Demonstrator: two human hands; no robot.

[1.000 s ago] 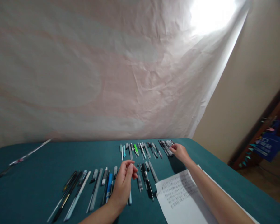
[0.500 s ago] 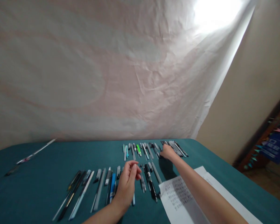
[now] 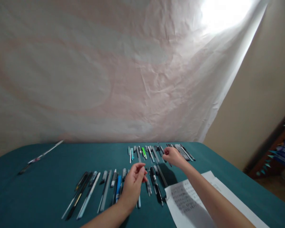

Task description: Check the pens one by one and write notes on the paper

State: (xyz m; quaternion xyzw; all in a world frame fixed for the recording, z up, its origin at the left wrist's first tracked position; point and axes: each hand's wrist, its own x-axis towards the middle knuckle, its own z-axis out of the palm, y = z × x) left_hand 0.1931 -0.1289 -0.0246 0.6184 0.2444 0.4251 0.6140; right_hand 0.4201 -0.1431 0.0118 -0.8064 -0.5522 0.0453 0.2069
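Observation:
My left hand [image 3: 134, 181] hovers above the near row of pens, thumb and fingers curled together. Nothing shows between them. Just to its left lies a blue pen [image 3: 118, 184], and to its right a black pen [image 3: 158, 188]. Farther back, my right hand [image 3: 173, 156] is over the far row with its fingers bent into a closed curl. Whatever those fingers may hold is hidden. A dark thin pen [image 3: 170, 164] pokes out just below them. Left of that hand, a bright green highlighter [image 3: 144, 153] lies among several pens.
Written paper sheets [image 3: 188, 202] lie under my right forearm. A grey pen [image 3: 162, 176] sits in that arm's shadow. Several black and gold pens [image 3: 78, 198] are at the near left, and a long white stick-like thing [image 3: 46, 152] is at the far left. A wrinkled cloth [image 3: 123, 79] hangs behind the dark green tabletop.
The whole view has shifted slightly, so things sit farther right. My right hand has drawn back a little from the far pens, and the pen beside it shows more. The left hand stays about the same.

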